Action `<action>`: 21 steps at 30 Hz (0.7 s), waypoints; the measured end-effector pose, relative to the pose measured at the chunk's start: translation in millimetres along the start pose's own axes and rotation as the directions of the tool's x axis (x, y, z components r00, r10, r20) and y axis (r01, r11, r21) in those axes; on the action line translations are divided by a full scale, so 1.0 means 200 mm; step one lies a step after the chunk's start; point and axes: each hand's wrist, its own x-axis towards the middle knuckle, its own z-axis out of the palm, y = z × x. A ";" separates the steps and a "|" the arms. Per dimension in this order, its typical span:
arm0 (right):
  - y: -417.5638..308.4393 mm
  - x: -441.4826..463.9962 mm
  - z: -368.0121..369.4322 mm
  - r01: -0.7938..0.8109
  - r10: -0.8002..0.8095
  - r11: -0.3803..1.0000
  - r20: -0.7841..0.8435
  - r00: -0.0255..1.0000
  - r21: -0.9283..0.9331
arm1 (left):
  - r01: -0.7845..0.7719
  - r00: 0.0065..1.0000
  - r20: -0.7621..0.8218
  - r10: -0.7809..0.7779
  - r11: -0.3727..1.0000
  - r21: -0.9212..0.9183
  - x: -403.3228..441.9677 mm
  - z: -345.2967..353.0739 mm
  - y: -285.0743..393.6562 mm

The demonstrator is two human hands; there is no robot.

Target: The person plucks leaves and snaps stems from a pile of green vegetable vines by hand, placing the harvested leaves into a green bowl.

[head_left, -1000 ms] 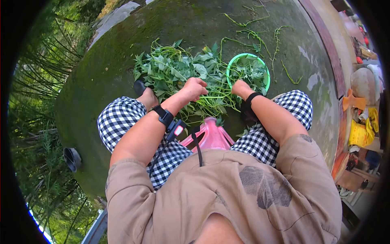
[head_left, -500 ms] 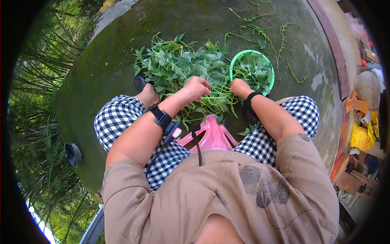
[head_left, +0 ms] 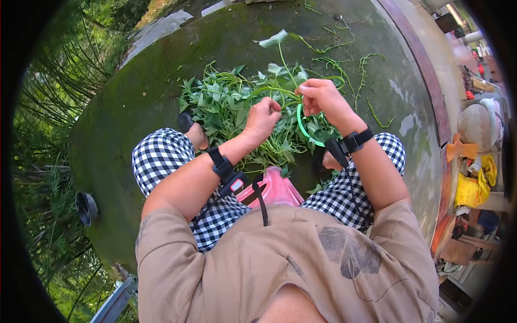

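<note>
A loose heap of leafy green vines (head_left: pixel 215 97), resembling sweet potato greens, lies on the ground between my feet. My right hand (head_left: pixel 324 101) is raised over the heap's right side, thumb and fingers pinching a leafy stem (head_left: pixel 285 60) whose broad leaf points away from me. Close to its left, my left hand (head_left: pixel 263 117) is closed above the heap, fingertips pressed together near the stems; what they hold is too small to make out. Beneath my right hand and wrist, a green-rimmed basket (head_left: pixel 301 125) with picked leaves inside is partly hidden.
Bare vine stems (head_left: pixel 362 75) lie scattered on the mossy concrete (head_left: pixel 145 102) beyond the basket. A pink plastic stool (head_left: pixel 272 185) shows between my knees. A dark bucket (head_left: pixel 86 208) lies at left by the plants. Yellow bags (head_left: pixel 472 188) and household clutter line the right side.
My right hand has risen from the basket's edge toward my left hand, now with a leafy stem in its fingers. My left hand stays nearly in place, fingers closed.
</note>
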 end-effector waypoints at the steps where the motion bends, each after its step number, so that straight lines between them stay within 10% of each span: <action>1: -0.03 -0.03 0.00 0.065 -0.070 0.994 -0.057 0.996 -0.082 | -0.002 1.000 -0.030 -0.004 0.984 -0.178 0.02 -0.01 0.01; 2: 0.04 0.00 -0.05 0.319 -0.380 0.839 -0.054 0.923 -0.441 | 0.115 0.993 0.038 -0.109 0.935 -0.334 0.03 -0.02 0.02; 5: 0.05 -0.08 -0.05 0.202 -0.670 0.223 0.001 0.742 -0.954 | 0.303 0.942 0.269 -0.199 0.849 -0.433 0.03 -0.13 0.10; 13: 0.21 0.12 -0.06 0.306 -0.637 0.430 -0.046 0.769 -0.850 | 0.368 0.837 0.486 -0.252 0.916 -0.158 0.04 -0.20 0.15; 16: 0.19 0.19 -0.15 0.240 -0.745 0.495 -0.266 0.612 -0.835 | 0.202 0.787 0.524 -0.327 0.938 0.282 0.06 -0.21 0.12; 21: 0.14 0.27 -0.37 0.265 -0.563 0.819 -0.621 0.545 -0.510 | 0.132 0.570 0.688 -0.449 0.877 0.463 0.06 -0.27 0.17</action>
